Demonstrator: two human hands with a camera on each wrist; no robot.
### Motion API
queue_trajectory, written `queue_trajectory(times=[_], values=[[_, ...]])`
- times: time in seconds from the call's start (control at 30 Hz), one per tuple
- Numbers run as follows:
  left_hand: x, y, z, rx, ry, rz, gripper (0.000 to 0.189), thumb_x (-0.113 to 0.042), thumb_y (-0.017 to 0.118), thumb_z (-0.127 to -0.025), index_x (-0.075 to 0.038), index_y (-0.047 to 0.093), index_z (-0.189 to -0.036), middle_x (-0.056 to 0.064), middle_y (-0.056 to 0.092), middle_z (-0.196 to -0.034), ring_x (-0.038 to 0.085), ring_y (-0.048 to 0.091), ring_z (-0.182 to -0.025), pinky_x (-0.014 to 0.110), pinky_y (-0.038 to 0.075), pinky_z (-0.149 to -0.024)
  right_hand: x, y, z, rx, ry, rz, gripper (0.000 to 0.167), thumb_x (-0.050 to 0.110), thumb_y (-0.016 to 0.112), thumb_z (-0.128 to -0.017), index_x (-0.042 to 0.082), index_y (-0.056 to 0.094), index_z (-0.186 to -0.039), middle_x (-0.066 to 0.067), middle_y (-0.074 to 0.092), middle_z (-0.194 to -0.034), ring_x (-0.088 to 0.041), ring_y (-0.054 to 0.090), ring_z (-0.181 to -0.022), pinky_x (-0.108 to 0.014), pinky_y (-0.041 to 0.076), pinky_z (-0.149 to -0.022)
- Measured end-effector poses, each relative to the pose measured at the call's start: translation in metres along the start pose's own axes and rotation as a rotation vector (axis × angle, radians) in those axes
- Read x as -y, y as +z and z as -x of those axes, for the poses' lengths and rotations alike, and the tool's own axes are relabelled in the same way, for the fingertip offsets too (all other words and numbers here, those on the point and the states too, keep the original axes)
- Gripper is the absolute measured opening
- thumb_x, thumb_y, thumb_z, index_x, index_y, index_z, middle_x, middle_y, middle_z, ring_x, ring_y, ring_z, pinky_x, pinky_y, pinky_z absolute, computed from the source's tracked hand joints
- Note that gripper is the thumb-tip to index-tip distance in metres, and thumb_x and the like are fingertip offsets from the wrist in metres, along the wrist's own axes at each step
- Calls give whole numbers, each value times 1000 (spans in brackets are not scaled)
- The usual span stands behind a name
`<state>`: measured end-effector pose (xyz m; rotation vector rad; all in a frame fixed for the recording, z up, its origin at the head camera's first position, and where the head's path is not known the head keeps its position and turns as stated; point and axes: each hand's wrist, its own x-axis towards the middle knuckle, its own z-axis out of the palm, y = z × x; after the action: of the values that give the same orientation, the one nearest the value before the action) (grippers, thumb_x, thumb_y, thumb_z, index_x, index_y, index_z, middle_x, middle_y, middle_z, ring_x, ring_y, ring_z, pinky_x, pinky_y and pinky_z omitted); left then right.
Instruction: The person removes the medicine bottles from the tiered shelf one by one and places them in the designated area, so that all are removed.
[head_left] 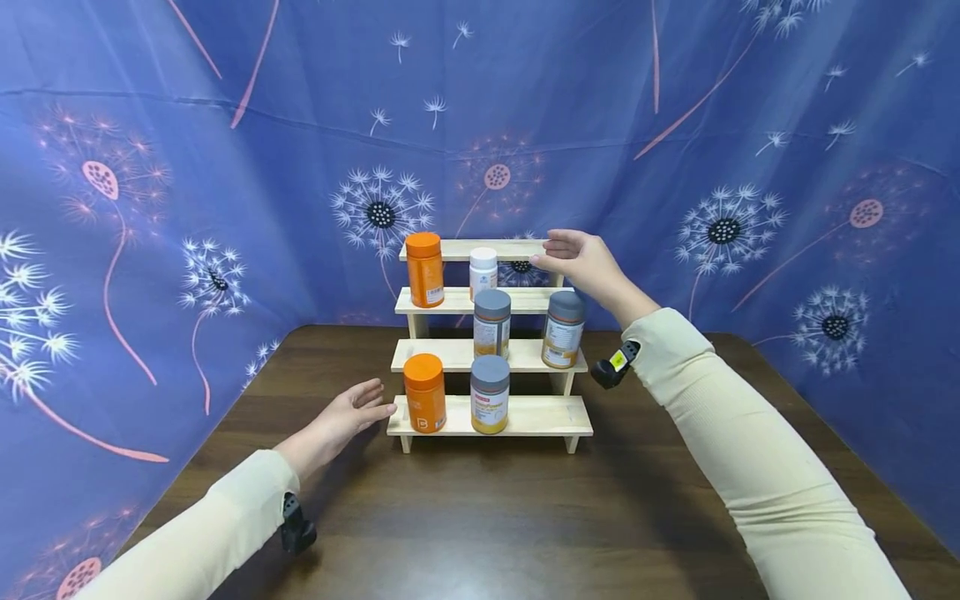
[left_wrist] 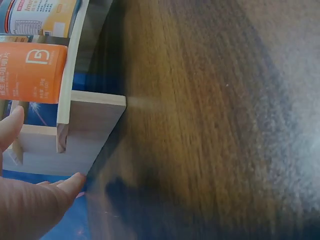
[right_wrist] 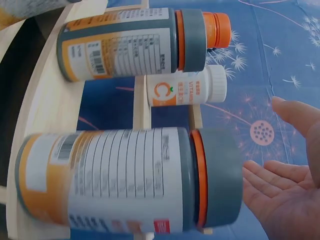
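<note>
Left hand (head_left: 347,419): fingers spread, nothing held, beside near-left end of shelf (head_left: 546,416); bump could shake shelf, topple near orange jar (head_left: 425,398). Right hand (head_left: 583,260): thumb wide of fingers, empty, far right, above right grey-lidded jar (head_left: 562,333); dropped wrist could knock it off.

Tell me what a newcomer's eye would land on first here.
First, probably the two orange-lidded jars: the lower orange jar at the left of the wooden stand's bottom tier, the upper orange jar two tiers above. Next, the blue dandelion-patterned backdrop behind everything. Then the hands: the left hand near the bottom tier's left end, the right hand near the top tier's right end.
</note>
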<state>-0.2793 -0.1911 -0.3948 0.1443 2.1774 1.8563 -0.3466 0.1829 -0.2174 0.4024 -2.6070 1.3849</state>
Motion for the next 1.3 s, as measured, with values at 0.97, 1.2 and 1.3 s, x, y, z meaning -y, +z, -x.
queue_trajectory(times=[0.97,1.2,1.3], values=[[18,12,-9,82,-48,88,60,-6,51,-99,13,21,-147,34,32,-148,19,56,-114,45,42,-110,19,42,-28,18,188,-188,63,27,72,-88,7,47,-142,-12,55,-140,-26,52,-128,-38,44,-108],[17,15,-8,116,-29,92,56,-3,45,-101,15,18,-147,35,31,-148,15,58,-110,51,36,-113,26,56,-31,18,175,-122,61,27,72,-88,7,48,-141,-12,57,-137,-26,51,-129,-42,42,-110],[17,18,-7,122,-22,94,54,-2,42,-101,16,17,-146,35,32,-147,12,59,-105,51,36,-113,29,61,-30,14,180,-105,59,26,72,-88,6,49,-139,-13,57,-137,-27,51,-128,-42,43,-110]])
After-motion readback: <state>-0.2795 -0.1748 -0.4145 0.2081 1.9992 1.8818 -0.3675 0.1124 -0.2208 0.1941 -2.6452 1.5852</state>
